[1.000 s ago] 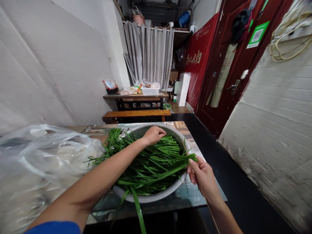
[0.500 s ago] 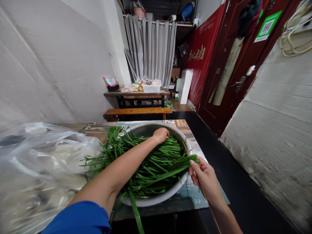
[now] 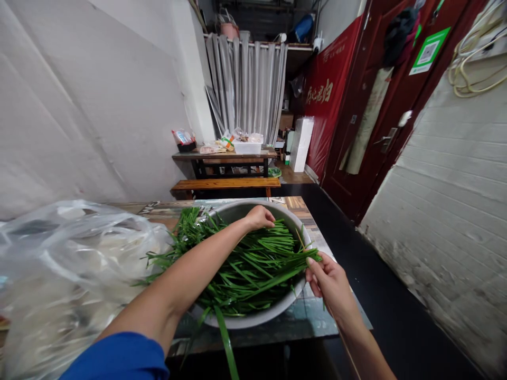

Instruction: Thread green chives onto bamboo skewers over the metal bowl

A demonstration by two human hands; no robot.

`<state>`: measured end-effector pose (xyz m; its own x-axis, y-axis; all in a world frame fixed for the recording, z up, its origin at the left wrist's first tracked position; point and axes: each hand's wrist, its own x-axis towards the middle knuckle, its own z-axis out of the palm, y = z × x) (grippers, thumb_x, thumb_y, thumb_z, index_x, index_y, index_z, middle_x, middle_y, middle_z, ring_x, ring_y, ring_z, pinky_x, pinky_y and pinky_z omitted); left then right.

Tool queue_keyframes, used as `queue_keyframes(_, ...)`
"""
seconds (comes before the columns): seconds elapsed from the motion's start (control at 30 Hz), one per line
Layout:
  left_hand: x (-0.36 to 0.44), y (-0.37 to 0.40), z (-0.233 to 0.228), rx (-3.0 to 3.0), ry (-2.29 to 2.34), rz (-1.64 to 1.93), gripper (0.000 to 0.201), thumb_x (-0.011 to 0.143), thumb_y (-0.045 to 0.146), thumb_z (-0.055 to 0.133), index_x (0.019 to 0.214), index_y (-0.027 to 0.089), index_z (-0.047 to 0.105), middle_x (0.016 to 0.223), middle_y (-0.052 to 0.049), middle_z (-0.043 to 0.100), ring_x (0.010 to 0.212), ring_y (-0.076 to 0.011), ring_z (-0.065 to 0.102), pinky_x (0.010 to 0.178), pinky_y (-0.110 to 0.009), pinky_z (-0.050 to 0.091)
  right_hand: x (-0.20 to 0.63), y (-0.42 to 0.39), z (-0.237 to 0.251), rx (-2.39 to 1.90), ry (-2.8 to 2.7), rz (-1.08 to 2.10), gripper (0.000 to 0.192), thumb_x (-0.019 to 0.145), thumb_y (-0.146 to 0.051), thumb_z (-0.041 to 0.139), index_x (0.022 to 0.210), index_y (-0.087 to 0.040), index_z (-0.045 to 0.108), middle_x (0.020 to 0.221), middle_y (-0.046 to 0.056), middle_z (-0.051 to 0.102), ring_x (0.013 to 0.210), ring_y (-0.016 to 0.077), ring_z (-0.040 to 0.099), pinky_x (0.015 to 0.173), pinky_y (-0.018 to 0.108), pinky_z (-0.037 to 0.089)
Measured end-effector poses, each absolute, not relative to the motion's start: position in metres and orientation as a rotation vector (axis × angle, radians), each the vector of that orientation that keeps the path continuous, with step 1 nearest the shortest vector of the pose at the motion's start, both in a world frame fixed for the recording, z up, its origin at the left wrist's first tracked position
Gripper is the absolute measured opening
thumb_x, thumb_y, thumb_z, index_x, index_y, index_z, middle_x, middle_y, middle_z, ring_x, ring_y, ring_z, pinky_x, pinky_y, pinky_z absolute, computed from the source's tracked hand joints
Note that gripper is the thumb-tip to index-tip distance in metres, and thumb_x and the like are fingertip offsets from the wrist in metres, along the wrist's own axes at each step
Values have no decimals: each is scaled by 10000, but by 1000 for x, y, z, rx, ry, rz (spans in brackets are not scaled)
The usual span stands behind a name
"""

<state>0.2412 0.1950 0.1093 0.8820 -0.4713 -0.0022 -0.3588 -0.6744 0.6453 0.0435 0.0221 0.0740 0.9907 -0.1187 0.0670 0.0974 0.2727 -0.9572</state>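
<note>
A wide metal basin (image 3: 273,319) holds a heap of long green garlic chives (image 3: 253,269), some leaves hanging over its near and left rim. My left hand (image 3: 259,217) reaches across to the far side of the heap, its fingers curled together at the leaf ends; what is between them is hidden. At the right rim, my right hand (image 3: 328,277) pinches the ends of a bunch of chives between thumb and fingers. A thin tan strand (image 3: 300,237) stands up by the rim, and another runs down along my right wrist.
The basin stands on a wood-patterned table (image 3: 317,316). A big clear plastic bag (image 3: 79,264) with pale contents bulges at the left. Beyond are a wooden bench (image 3: 225,183) and a second table with a white tub (image 3: 249,148). A dark red door (image 3: 356,121) is at the right.
My left hand has shifted slightly left, and its fingers look a little more extended. My right hand keeps its grip on the chive ends. The view has tilted slightly.
</note>
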Motion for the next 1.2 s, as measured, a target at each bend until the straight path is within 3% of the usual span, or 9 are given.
queue_keyframes(0.13, 239, 197, 106, 2356, -601, -283, 245, 566, 306, 681, 729, 124, 704, 611, -27, 647, 580, -122, 552, 584, -216, 419, 43, 22, 74, -1291, 4, -139, 233, 763, -382, 602, 801, -161, 539, 477, -61, 518, 250, 20, 326, 256, 140, 192)
queue_keyframes(0.3, 238, 196, 101, 2454, -637, -278, 213, 502, 231, 712, 676, 113, 678, 595, -10, 627, 559, -109, 527, 558, -208, 404, 44, 22, 73, -1284, 22, -139, 249, 751, -394, 612, 811, -164, 537, 478, -61, 524, 249, 24, 335, 256, 140, 194)
queue_keyframes(0.53, 239, 193, 102, 2468, -631, -233, 262, 556, 173, 676, 813, 123, 691, 695, -23, 659, 636, -122, 565, 587, -204, 415, 45, 21, 72, -1281, 11, -142, 247, 746, -399, 617, 777, -171, 525, 475, -59, 524, 247, 26, 327, 253, 146, 190)
queue_keyframes(0.67, 231, 187, 112, 2463, -660, -184, 191, 581, 227, 675, 748, 140, 707, 703, -32, 676, 648, -131, 583, 604, -211, 417, 45, 21, 72, -1286, 10, -134, 260, 746, -410, 615, 784, -169, 526, 484, -51, 531, 246, 30, 332, 251, 150, 178)
queue_keyframes(0.87, 219, 178, 116, 2321, -716, -116, 236, 569, 316, 696, 715, 131, 702, 659, -29, 668, 618, -128, 575, 571, -205, 416, 45, 22, 75, -1289, 8, -129, 284, 732, -425, 624, 794, -165, 528, 475, -53, 531, 242, 32, 337, 247, 148, 173)
queue_keyframes(1.2, 219, 185, 111, 2487, -877, -157, 138, 619, 206, 650, 740, 175, 710, 691, -9, 672, 645, -119, 580, 587, -180, 393, 43, 21, 73, -1307, 18, -119, 280, 733, -426, 622, 787, -166, 531, 474, -58, 520, 241, 32, 332, 250, 154, 184)
